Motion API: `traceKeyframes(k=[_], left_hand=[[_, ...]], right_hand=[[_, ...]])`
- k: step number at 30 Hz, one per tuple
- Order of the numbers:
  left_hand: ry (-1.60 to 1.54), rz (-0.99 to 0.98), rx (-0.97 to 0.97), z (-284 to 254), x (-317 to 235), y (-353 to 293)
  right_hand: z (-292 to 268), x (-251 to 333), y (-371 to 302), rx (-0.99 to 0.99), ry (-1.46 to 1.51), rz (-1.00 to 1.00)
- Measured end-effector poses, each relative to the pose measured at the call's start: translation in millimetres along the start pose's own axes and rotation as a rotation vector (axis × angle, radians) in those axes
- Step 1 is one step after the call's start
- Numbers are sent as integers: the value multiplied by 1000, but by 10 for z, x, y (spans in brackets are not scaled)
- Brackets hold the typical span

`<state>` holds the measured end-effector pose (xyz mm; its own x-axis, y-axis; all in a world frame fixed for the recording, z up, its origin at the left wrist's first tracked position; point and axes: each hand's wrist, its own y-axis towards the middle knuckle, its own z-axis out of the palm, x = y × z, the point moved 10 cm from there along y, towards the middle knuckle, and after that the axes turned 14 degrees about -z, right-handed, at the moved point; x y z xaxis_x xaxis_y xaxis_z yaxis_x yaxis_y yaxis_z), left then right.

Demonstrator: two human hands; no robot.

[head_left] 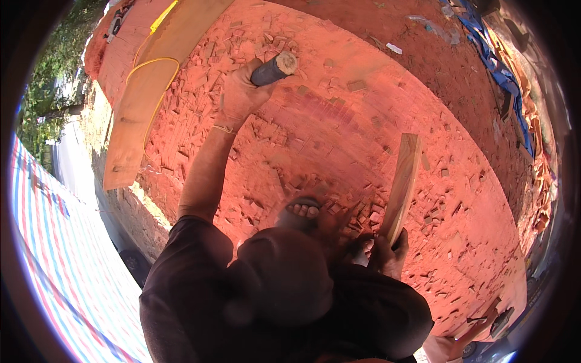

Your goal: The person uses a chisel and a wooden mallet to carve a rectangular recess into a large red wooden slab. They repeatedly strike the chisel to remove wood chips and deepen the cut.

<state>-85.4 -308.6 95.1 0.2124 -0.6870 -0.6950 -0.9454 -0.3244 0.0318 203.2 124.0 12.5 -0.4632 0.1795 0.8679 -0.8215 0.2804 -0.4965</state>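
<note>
My left hand is stretched far forward, its fingers wrapped around a short dark cylinder. The cylinder's exposed end is pale and rough, like cut wood. Close to my body on the right, my right hand grips the lower end of a flat wooden strip. The strip points forward, tilted slightly to the right, well apart from the cylinder. Beneath both hands spreads a reddish board surface scattered with many small wood chips.
A long wooden plank with a yellow cord lies at the left. My sandalled foot rests among chips. Striped sheeting hangs lower left; a blue tarp lies far right. Another person's limb shows lower right.
</note>
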Motion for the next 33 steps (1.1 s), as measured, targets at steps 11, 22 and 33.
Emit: traceKeyframes(k=[11,22,33], left_hand=[[-1049,507,233,1414,-2330,-217],[-152,641,649,2491,-2616,-1859],[-59,754,599,2825,-2396,-1590]], right_hand=[[-647,-51,-299,-370,179,-124],[-565,-305,-209,-162,564,-4],[-426,-868,-316,-206,752,340]])
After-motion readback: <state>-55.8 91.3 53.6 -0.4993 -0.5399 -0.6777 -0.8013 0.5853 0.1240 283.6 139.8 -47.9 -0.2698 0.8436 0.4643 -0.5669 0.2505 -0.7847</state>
